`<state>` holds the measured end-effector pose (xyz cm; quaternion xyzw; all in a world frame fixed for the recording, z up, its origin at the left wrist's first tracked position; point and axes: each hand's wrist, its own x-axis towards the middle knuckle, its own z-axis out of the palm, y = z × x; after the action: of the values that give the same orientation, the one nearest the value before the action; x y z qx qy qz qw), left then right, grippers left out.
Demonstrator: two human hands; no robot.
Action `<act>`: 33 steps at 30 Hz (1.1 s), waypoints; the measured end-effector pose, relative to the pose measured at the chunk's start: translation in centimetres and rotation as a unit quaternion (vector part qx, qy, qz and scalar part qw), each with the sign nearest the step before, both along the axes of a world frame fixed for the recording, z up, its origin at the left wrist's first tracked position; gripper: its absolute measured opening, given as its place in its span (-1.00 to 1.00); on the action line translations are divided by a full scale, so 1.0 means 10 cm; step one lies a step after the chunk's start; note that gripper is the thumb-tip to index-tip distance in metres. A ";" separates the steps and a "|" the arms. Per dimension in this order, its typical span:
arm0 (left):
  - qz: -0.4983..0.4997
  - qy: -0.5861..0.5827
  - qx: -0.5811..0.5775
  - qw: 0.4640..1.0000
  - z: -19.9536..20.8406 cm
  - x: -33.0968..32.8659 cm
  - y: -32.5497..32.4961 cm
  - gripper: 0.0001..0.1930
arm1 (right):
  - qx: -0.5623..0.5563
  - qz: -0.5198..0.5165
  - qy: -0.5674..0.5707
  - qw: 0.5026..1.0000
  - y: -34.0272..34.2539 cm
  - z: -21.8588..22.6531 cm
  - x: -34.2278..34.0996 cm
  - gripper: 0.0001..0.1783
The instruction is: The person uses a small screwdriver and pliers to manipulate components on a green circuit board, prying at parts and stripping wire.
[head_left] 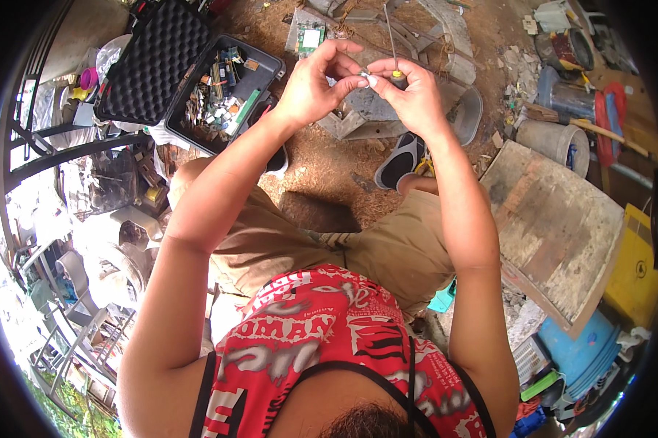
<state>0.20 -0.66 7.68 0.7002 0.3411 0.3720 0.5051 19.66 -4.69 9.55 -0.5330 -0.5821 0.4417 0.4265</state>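
My left hand [316, 84] and my right hand [414, 93] meet above the ground in front of my feet. Between their fingertips is a tiny light-coloured piece [365, 74], too small to name. A screwdriver [392, 42] is tucked in my right hand, its thin shaft pointing away from me and its yellow and black handle partly hidden by the fingers. Just beyond my left hand lies a green circuit board [311, 38] with a pale square on it.
An open black case [276, 67] with a foam-lined lid [152, 66] holds many small electronic parts at the left. Below my hands are grey metal pieces [373, 106]. At the right are a worn wooden board [551, 226], a bucket [551, 142] and a blue tub [581, 350].
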 end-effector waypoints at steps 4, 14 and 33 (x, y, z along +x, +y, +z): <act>0.011 -0.052 -0.036 0.998 -0.09 0.00 0.04 -0.54 | -0.008 0.001 -0.011 1.000 0.02 -0.02 0.07 -0.73; 0.015 -0.109 -0.110 0.988 -0.15 0.03 0.04 -0.66 | 0.051 -0.038 -0.042 0.997 -0.01 -0.03 -0.02 -0.71; 0.026 -0.048 0.028 0.998 -0.03 0.04 -0.02 -0.64 | -0.095 -0.014 0.163 0.982 -0.06 -0.02 -0.01 -0.79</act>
<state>0.59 -0.82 7.42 0.6861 0.3240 0.4276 0.4913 19.59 -5.28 9.39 -0.5002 -0.4526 0.5696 0.4696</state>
